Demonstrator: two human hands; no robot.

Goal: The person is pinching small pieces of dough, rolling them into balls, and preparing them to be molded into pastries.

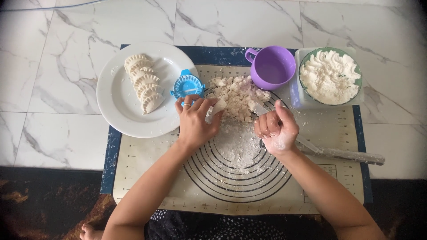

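Landmark: crumbly dough pile [235, 95] on mat [142, 178].
L hand [195, 122]: pinching dough piece [216, 109] at pile's left edge; nearer.
R hand [276, 129]: loose fist, floury, empty, pile's lower right.

right hand [276, 129] curled, contents hidden, knife [311, 144] partly covered, mat [147, 178] lower edge behind arms

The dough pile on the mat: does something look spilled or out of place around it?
Loose flour is scattered over the baking mat below the crumbly dough pile. The blue dumpling press sits half on the white plate's rim, half off it.
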